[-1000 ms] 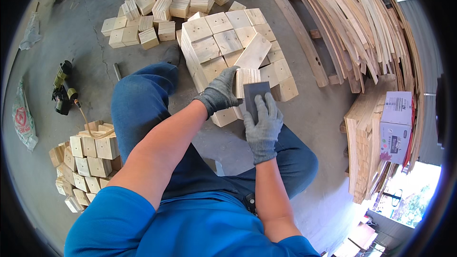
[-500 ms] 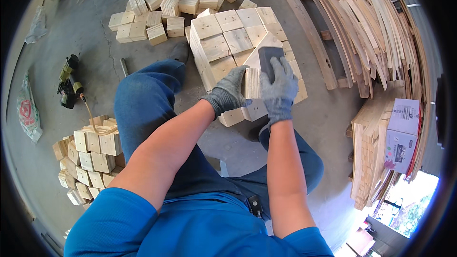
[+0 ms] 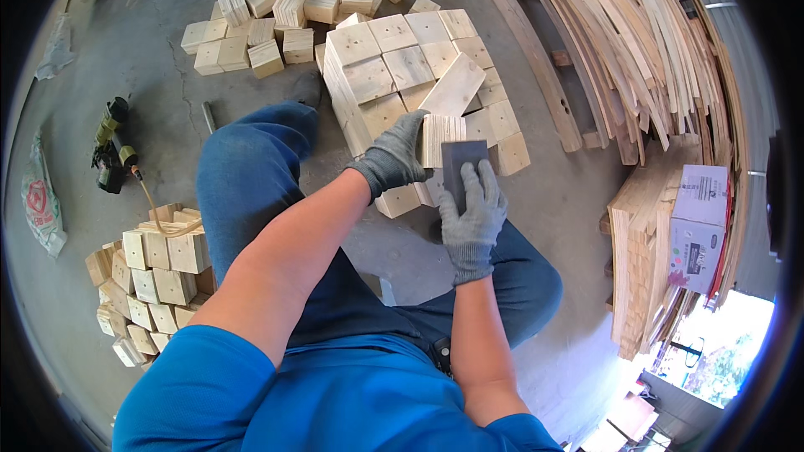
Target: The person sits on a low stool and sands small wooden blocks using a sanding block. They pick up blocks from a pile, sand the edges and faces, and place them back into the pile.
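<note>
My left hand (image 3: 392,153), in a grey knit glove, is closed around the left side of a wooden block (image 3: 442,136) with a striped, layered face. My right hand (image 3: 476,216), gloved alike, grips a dark grey rectangular sanding block (image 3: 462,157). The sanding block overlaps the lower right of the layered face; whether it touches the wood I cannot tell. Both hands are over the near side of a large stack of pale wooden blocks (image 3: 368,79), between my knees. A pale, flat wood surface slants up and right from the held block, over the stack.
Loose wooden blocks (image 3: 266,59) lie heaped beyond my left knee. Another block stack (image 3: 174,286) is at left, near a nail gun (image 3: 110,144) with a hose (image 3: 151,205). Long wood strips (image 3: 620,42), a beam (image 3: 528,54) and a cardboard box (image 3: 699,226) line the right side.
My right hand has drawn the sanding block down toward me, from the upper right of the held block to its near edge. My left hand keeps its hold on the block.
</note>
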Tool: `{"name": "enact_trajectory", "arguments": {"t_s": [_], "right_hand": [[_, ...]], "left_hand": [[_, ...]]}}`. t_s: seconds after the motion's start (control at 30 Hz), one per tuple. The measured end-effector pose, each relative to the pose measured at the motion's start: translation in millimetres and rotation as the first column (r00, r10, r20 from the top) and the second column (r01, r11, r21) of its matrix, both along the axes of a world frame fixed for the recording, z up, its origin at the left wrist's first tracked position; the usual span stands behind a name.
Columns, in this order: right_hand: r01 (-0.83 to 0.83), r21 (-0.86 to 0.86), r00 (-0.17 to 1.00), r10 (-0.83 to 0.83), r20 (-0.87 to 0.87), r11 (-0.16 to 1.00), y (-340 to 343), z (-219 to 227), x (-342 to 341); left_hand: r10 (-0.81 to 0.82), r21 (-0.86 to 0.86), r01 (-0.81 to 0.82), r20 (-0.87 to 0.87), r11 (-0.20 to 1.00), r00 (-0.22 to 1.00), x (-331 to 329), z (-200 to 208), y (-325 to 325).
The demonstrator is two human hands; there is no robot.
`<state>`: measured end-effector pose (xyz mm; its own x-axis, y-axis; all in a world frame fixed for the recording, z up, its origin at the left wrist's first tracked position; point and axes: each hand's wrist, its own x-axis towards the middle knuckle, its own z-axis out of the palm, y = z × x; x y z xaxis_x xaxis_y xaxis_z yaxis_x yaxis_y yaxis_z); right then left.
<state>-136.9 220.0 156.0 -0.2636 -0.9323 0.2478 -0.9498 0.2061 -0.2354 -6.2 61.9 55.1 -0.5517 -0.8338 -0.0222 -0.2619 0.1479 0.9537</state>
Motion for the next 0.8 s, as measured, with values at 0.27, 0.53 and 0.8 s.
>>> {"name": "enact_trajectory", "arguments": {"t_s": [0.27,0.53,0.8], "right_hand": [[-0.018,-0.062,1.0,0.019,0.004,0.998,3,-7,-3],[0.017,-0.043,1.0,-0.018,-0.024,0.999,-102,-10,-31],[0.05,-0.029,0.998,-0.049,0.026,0.998,-102,-15,-36]], "left_hand": [[0.011,-0.082,-0.008,0.038,0.997,0.999,-1,-7,1],[0.018,-0.089,-0.025,-0.072,0.996,0.997,-6,-28,2],[0.0,-0.081,0.002,0.023,0.997,1.0,-1,-9,2]]}}
